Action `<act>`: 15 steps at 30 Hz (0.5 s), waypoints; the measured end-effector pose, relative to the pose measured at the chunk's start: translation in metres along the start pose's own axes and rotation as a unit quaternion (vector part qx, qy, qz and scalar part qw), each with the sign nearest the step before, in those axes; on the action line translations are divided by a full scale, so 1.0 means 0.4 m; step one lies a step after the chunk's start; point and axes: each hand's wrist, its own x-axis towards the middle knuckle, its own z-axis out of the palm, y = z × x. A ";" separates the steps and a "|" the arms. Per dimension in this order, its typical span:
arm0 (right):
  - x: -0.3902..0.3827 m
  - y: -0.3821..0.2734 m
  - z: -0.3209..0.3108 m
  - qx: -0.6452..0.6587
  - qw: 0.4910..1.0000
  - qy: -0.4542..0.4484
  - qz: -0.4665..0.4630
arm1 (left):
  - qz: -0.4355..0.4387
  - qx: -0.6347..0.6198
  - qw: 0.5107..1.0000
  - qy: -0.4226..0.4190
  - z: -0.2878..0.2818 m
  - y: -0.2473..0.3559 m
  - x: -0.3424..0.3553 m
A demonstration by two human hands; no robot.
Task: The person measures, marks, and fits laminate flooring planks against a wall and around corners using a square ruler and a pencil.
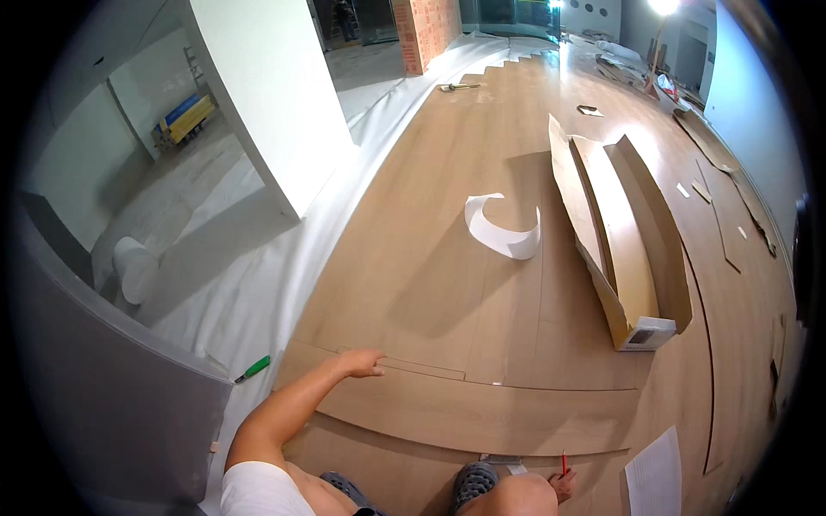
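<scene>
My left hand (pixel 361 363) reaches forward and rests on the floor boards, fingers partly stretched out, at the left end of a narrow wood strip (pixel 426 369). Just nearer to me lies a long loose wood-look plank (pixel 482 417), its near edge standing out from the boards below. Low on the right, beside my knee, my right hand (pixel 561 488) is closed round a red pencil (pixel 564 464) that points upward. A flat grey item (pixel 501 459) lies partly under the plank's near edge, by my shoe.
An opened long cardboard box (pixel 632 249) holds a plank at the right. A curled white strip (pixel 503 236) stands mid-floor. A green-handled tool (pixel 253 369) lies on white sheeting at left. A white sheet (pixel 654 477) lies near right. A white pillar (pixel 267 95) rises beyond.
</scene>
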 end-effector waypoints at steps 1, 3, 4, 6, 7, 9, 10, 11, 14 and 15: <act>-0.001 0.003 0.004 -0.006 1.000 0.001 0.003 | -0.002 -0.002 1.000 -0.003 -0.001 0.003 0.001; -0.007 0.016 0.007 -0.024 1.000 0.003 0.000 | -0.007 -0.005 1.000 -0.008 -0.002 0.008 -0.002; -0.006 0.024 0.015 -0.023 0.999 0.021 -0.013 | -0.007 -0.002 1.000 -0.008 -0.001 0.006 -0.002; -0.005 0.040 0.032 -0.021 0.997 0.057 -0.040 | -0.007 0.002 1.000 -0.009 0.001 0.006 -0.002; -0.003 0.044 0.043 -0.031 0.998 0.051 -0.025 | -0.008 0.005 1.000 -0.010 -0.001 0.008 -0.001; -0.004 0.049 0.059 -0.051 0.998 0.037 0.004 | -0.012 0.011 1.000 -0.015 -0.004 0.007 -0.004; -0.005 0.054 0.059 -0.049 0.998 0.034 -0.007 | -0.013 0.005 1.000 -0.020 -0.003 0.004 -0.008; -0.005 0.059 0.059 -0.048 0.998 0.032 -0.018 | -0.014 -0.002 1.000 -0.025 -0.002 0.001 -0.012; -0.007 0.049 0.050 -0.038 0.999 0.030 -0.016 | -0.015 -0.002 0.999 -0.030 0.000 -0.013 -0.011; -0.008 0.044 0.048 -0.034 0.999 0.029 -0.010 | -0.016 0.001 0.999 -0.031 0.004 -0.021 -0.010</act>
